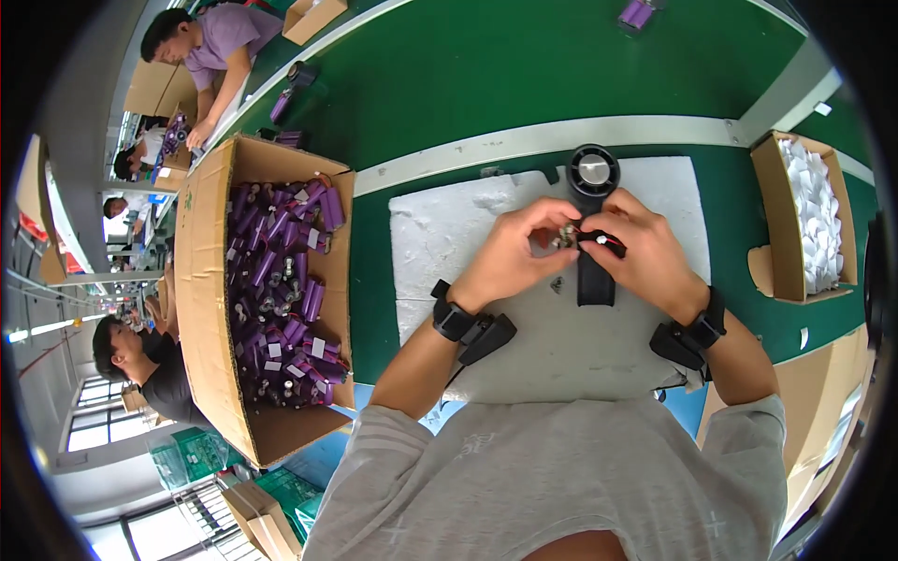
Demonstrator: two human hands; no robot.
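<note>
I am pinching a small metallic part (564, 236) in my left hand (519, 248) and a dark piece (603, 241) in my right hand (647, 247), holding them close together above a black, round-headed device (595, 280) that is lying on a white foam slab (440, 229) on the desk (524, 65). A cardboard box (206, 280) of purple parts (281, 280) is standing to my left; a smaller box (784, 220) of white pieces (816, 215) is sitting to my right.

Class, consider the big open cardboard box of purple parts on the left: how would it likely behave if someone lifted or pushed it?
The cardboard box would probably feel heavy, since many purple parts are piled inside. Those parts may slide or roll, as many look cylindrical and lie at mixed angles. Its thin walls might flex when gripped.
</note>
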